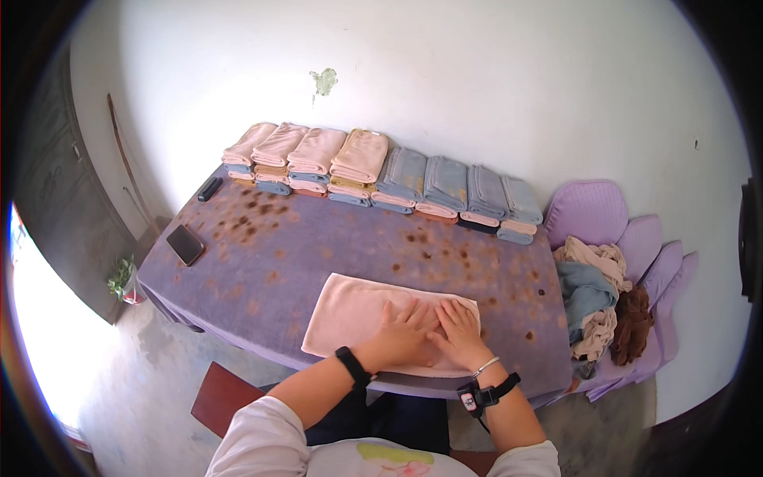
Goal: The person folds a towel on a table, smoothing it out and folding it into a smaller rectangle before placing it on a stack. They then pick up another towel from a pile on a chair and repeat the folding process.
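A pink towel (346,316) lies flat on the purple cloth of the table, close to its near edge. Both palms rest on the towel's right half. My left hand (405,334) presses on it with the fingers spread, a black band around the wrist. Beside it my right hand (459,334) is also laid flat, the fingertips of the two hands close together. A bracelet and a strapped device are on the right wrist. Neither hand grips the cloth.
Stacks of folded pink towels (357,156) and blue-grey towels (446,180) line the table's far side. A smartphone (185,245) and a small dark object (209,189) lie at left. Crumpled cloths (587,292) are heaped on purple padded chairs (587,208) at right. The stained purple tablecloth (334,238) spans the table.
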`<state>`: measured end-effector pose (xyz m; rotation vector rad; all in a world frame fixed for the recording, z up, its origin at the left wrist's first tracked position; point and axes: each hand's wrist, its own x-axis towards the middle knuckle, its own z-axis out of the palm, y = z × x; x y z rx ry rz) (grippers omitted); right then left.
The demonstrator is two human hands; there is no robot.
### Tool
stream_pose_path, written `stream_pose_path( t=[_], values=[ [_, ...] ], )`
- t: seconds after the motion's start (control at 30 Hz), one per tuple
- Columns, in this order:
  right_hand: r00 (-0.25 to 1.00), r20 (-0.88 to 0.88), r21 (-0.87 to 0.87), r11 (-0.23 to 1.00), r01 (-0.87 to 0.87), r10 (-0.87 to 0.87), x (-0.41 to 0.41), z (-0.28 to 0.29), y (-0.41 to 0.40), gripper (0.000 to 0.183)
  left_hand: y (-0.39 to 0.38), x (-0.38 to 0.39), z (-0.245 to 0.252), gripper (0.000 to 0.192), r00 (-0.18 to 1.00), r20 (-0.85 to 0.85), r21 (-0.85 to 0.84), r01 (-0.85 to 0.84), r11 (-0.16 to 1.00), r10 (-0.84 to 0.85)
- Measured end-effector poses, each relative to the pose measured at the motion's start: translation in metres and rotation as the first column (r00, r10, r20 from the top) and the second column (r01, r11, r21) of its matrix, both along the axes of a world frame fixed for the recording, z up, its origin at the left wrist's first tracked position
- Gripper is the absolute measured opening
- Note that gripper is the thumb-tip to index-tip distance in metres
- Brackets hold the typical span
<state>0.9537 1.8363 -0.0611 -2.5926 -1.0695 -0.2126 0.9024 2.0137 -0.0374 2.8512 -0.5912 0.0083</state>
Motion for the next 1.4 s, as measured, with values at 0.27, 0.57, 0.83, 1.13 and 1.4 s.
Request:
stream_pose_path(
  t=[0.27,0.57,0.83,1.13,1.4],
  values=[
    [0.997,0.065,-0.101,0.994,0.052,-0.046,-0.007,0.006,0.001,0.072,0.118,-0.016,0.01,0.092,0.98,-0.092,0.144,-0.16,0.977,0.174],
    [0.999,0.05,-0.109,0.994,0.016,-0.011,-0.007,0.011,-0.001,0.073,0.124,-0.005,0.022,0.087,0.976,-0.015,0.179,-0.21,0.961,0.217],
    [0.998,0.068,-0.114,0.993,0.026,-0.018,-0.009,0.012,0.001,0.072,0.068,0.021,0.03,0.09,0.984,-0.177,0.098,0.008,0.995,0.009],
    [0.997,0.079,-0.089,0.996,0.016,-0.009,-0.007,0.009,0.001,0.07,0.157,0.023,0.027,0.094,0.865,-0.312,0.191,-0.349,0.918,0.394],
    [0.999,0.042,-0.098,0.995,0.008,-0.004,-0.007,0.013,-0.005,0.069,0.1,-0.036,-0.008,0.08,0.947,0.285,0.199,-0.209,0.957,0.148]
  ],
)
